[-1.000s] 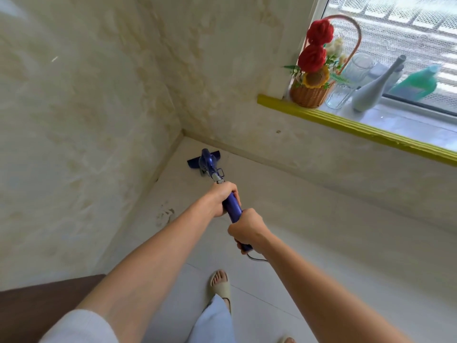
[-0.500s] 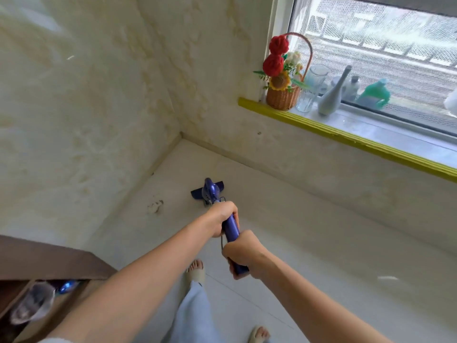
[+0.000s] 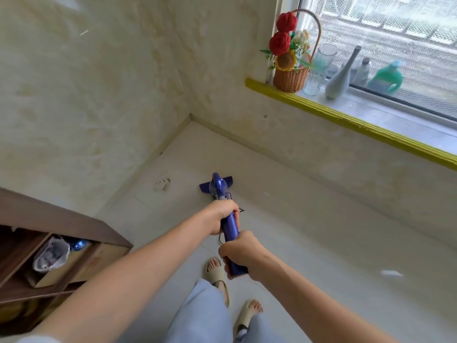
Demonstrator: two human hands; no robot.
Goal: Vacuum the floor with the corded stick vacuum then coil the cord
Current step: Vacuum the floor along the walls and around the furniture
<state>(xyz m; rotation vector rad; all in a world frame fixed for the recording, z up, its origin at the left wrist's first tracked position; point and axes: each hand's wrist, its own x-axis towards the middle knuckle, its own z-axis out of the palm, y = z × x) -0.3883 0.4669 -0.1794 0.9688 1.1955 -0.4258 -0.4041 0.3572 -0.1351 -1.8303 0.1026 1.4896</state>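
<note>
Woven brown wicker basket [image 3: 290, 79] with 2 red yarn flowers [image 3: 283, 33] on yellow-edged windowsill [image 3: 346, 117]; clear ribbed glass [image 3: 319, 68], grey slim-necked vase [image 3: 340, 78], blurry green bottle [image 3: 385, 76]. Dark wooden shelf unit [image 3: 61, 221] bottom left.

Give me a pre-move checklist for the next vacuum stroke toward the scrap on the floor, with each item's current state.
1. Both hands on the handle: ok; left hand grips higher up, right hand at the end.
2. Vacuum head flat on the floor: ok, as far as visible.
3. Crumpled scrap within the stroke: ok; it lies left of the head, apart from it.
4. Cord clear of the feet: cannot tell; only a short loop shows.
5. Wooden shelf clear of the path: ok.
</note>
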